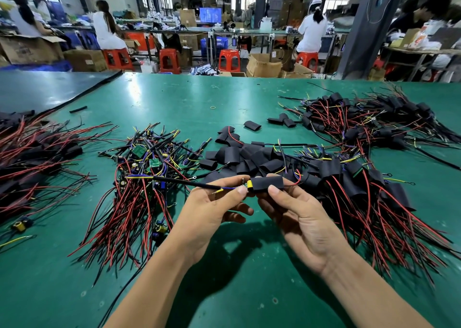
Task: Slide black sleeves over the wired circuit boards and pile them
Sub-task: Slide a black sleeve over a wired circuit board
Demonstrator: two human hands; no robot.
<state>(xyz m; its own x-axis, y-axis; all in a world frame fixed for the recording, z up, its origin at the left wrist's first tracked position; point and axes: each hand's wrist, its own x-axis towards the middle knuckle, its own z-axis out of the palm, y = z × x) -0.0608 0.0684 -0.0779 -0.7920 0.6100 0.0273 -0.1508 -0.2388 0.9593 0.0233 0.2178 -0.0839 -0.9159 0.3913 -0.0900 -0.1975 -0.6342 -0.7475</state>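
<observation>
Right hand (296,217) pinching black sleeve (267,183), left hand (212,213) pinching board wires (225,189)

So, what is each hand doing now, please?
Left hand: pinches the thin blue and yellow wires of the circuit board.
Right hand: holds the flat black sleeve.
</observation>
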